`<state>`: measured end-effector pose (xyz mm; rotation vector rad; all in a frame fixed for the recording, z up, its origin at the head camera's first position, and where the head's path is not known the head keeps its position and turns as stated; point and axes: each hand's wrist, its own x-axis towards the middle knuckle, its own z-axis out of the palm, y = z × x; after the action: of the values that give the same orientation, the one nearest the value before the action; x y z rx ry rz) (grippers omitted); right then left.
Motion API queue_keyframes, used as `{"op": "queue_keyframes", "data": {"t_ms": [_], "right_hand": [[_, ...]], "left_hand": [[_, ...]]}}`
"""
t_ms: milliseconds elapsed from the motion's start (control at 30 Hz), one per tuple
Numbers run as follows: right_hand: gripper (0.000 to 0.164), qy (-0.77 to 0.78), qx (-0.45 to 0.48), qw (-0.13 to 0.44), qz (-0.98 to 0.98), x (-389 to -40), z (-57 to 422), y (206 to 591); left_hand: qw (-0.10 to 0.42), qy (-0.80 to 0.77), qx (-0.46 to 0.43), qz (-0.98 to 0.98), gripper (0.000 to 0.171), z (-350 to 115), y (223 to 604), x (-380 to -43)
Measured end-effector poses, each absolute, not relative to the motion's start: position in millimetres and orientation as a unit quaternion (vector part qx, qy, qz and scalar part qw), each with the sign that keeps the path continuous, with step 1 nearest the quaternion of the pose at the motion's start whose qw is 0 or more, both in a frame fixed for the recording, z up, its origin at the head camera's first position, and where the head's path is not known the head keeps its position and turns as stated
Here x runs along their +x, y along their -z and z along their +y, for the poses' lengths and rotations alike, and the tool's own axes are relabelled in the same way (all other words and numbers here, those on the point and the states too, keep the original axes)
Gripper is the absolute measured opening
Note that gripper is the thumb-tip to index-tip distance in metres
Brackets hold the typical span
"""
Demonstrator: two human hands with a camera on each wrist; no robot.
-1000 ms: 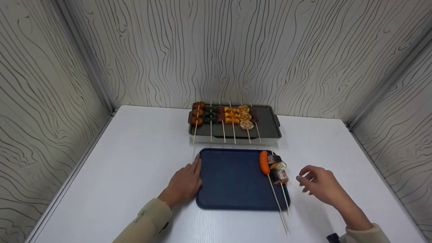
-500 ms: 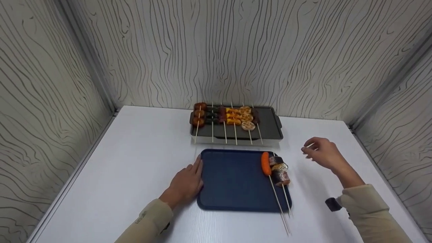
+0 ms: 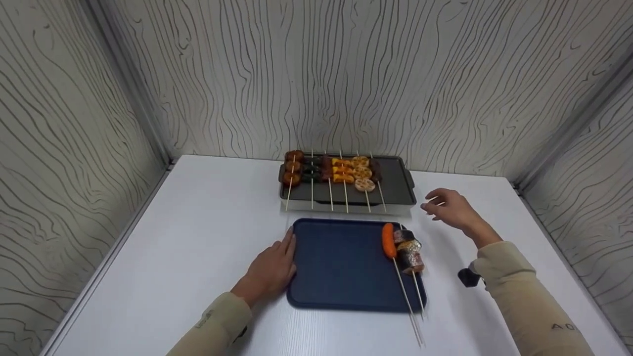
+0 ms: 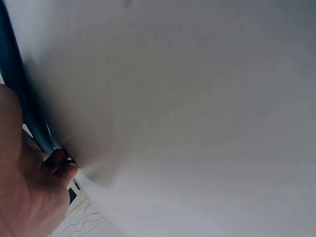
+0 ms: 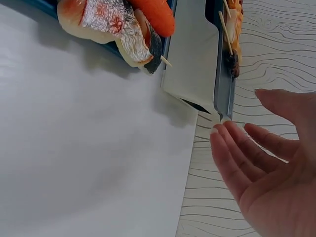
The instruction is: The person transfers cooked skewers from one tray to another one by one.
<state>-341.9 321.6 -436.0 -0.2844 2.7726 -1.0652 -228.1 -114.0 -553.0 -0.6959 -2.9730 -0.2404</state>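
My left hand (image 3: pixel 269 272) rests against the left edge of a dark blue tray (image 3: pixel 336 267), its fingers lying along the rim. The left wrist view shows that hand (image 4: pixel 34 192) at the tray's edge (image 4: pixel 12 64), partly cut off. On the tray's right side lie a sausage skewer (image 3: pixel 388 241) and a fish skewer (image 3: pixel 409 252), their sticks reaching past the front rim. Off the right end of a dark grill plate (image 3: pixel 395 183), my right hand (image 3: pixel 452 210) hovers with relaxed fingers. Nothing is in that hand (image 5: pixel 276 163) in the right wrist view.
Several skewers stand in a row on the grill: round brown pieces (image 3: pixel 293 168), dark green pieces (image 3: pixel 311 169), yellow pieces (image 3: pixel 342 170), lotus root slices (image 3: pixel 363 173) and dark brown pieces (image 3: pixel 377 170). A patterned wall (image 3: pixel 316 79) closes off the back of the white table (image 3: pixel 207 212).
My right hand has moved away from beside the fish skewer, farther back, then left toward the grill's right end. My left hand stays at the tray's edge.
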Motion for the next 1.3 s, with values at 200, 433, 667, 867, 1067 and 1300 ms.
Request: {"op": "queue_keyframes", "data": {"t_ms": [200, 433, 667, 867, 1067, 1300], "right_hand": [[0.038, 0.403, -0.116, 0.102, 0.902, -356, 298, 445], [0.039, 0.442, -0.138, 0.121, 0.878, -365, 275, 452], [0.036, 0.458, -0.135, 0.112, 0.872, -368, 259, 455], [0.026, 0.431, -0.108, 0.092, 0.891, -372, 249, 461], [0.026, 0.423, -0.107, 0.094, 0.895, -374, 247, 461], [0.032, 0.421, -0.135, 0.116, 0.889, -373, 251, 451]], "left_hand": [[0.032, 0.093, -0.221, -0.970, 0.062, -115, 555, -230], [0.027, 0.094, -0.216, -0.972, 0.063, -113, 556, -230], [0.037, 0.090, -0.219, -0.971, 0.062, -114, 556, -230], [0.028, 0.084, -0.228, -0.970, 0.061, -113, 555, -229], [0.023, 0.086, -0.225, -0.970, 0.062, -113, 554, -228], [0.029, 0.087, -0.226, -0.970, 0.061, -115, 554, -228]]}}
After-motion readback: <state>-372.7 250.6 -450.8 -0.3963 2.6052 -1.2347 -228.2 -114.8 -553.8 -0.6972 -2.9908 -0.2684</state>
